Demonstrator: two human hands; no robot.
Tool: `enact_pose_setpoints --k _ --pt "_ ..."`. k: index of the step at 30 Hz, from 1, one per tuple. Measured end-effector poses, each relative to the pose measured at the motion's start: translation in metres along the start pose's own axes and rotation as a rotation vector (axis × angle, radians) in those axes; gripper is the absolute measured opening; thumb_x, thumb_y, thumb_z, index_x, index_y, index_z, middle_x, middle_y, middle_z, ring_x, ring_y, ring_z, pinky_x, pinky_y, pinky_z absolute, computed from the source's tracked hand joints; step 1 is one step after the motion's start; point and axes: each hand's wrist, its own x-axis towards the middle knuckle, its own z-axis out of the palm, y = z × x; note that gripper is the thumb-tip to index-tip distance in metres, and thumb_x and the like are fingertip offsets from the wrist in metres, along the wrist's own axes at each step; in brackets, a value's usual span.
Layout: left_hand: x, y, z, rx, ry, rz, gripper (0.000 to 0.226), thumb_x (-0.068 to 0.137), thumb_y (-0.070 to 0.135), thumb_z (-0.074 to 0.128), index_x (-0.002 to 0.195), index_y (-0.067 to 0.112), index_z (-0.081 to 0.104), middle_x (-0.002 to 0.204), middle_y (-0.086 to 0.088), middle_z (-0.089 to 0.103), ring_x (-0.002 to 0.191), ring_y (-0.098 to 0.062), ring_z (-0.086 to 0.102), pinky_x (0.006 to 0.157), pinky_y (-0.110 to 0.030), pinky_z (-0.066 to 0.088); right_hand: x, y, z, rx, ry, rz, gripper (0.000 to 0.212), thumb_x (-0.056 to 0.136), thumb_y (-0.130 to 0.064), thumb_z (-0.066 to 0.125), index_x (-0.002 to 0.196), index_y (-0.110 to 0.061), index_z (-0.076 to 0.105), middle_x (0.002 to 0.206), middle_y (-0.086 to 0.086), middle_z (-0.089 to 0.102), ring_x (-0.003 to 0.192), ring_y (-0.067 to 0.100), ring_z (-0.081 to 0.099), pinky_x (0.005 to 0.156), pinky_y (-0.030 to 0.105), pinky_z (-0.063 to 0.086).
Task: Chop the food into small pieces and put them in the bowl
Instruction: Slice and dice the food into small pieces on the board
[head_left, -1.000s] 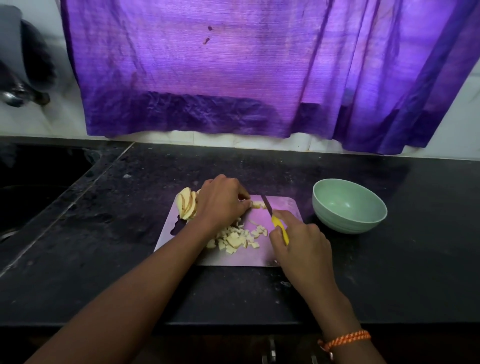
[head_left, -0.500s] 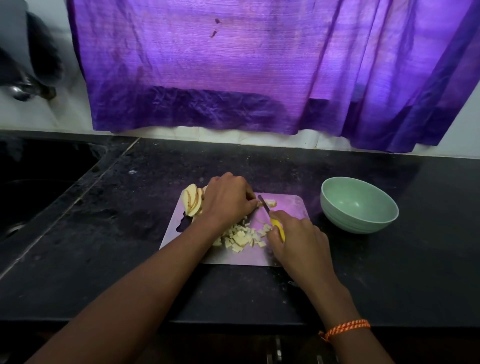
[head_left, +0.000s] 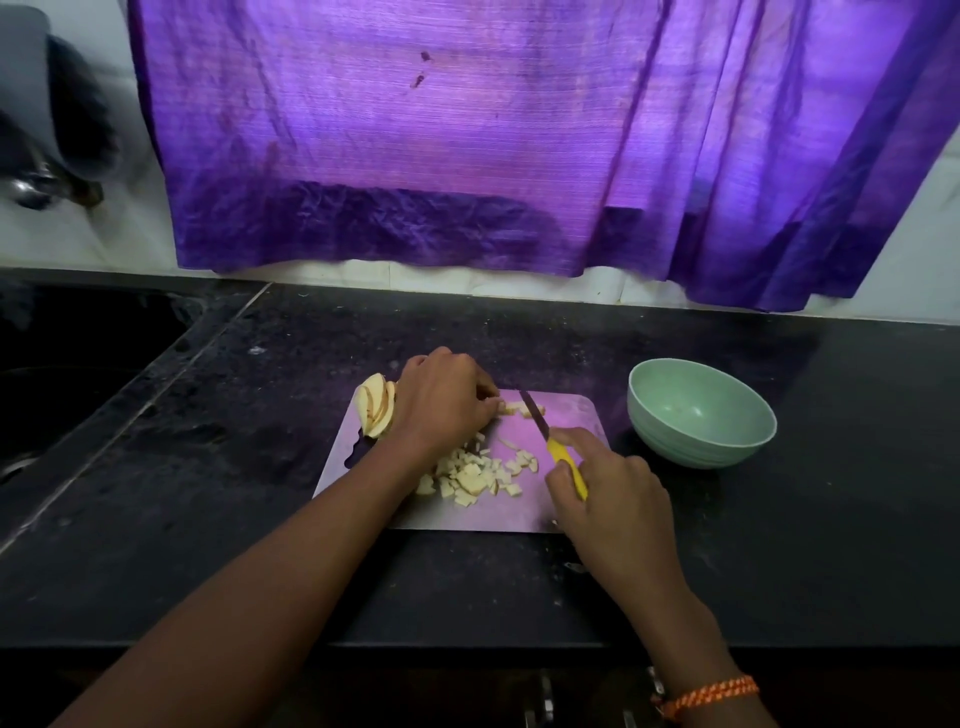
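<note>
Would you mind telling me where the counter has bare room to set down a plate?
Bare counter lies right of the bowl, and between the sink edge and cutting board. The board is crowded: chopped pieces, slices, both hands.

Single head cam, wide-angle, looked forward and down from above the near counter edge (head_left: 779, 519). Faced the wall and purple curtain (head_left: 415, 156). Close range: cutting board (head_left: 571, 415) sat mid-frame, both forearms entered from the bottom. No second view.
</note>
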Motion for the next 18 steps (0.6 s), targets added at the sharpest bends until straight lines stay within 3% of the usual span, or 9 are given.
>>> enact_pose_setpoints --k 3,6,18 --pt "0.002 -0.004 -0.004 0.006 -0.001 -0.018 0.014 0.091 0.046 0.08 0.102 0.037 0.085 0.095 0.016 0.08 0.098 -0.009 0.064 0.089 -0.038 0.053 0.011 -0.011 0.005 0.0 -0.024 -0.009 0.046 0.101 -0.038 0.048 0.147 -0.038 0.05 0.087 0.0 0.051 0.077 0.019 0.041 0.068 0.034 0.033" --pt "0.001 -0.006 -0.001 0.017 -0.001 -0.015 0.015 0.091 0.046 0.081 0.102 0.036 0.085 0.095 0.014 0.08 0.096 -0.01 0.065 0.088 -0.038 0.055 0.016 -0.015 0.01 -0.044 -0.062 -0.027 0.049 0.101 -0.039 0.044 0.15 -0.038 0.046 0.099 0.007 0.065 0.08 0.024 0.046 0.069 0.036 0.037" --pt "-0.001 0.002 0.002 0.062 0.012 0.003 0.024 0.091 0.055 0.079 0.101 0.034 0.084 0.093 0.011 0.076 0.101 -0.013 0.058 0.084 -0.037 0.038 0.016 -0.012 0.008 -0.091 -0.116 -0.062 0.042 0.101 -0.041 0.045 0.143 -0.038 0.051 0.098 0.002 0.063 0.081 0.023 0.049 0.069 0.036 0.037"
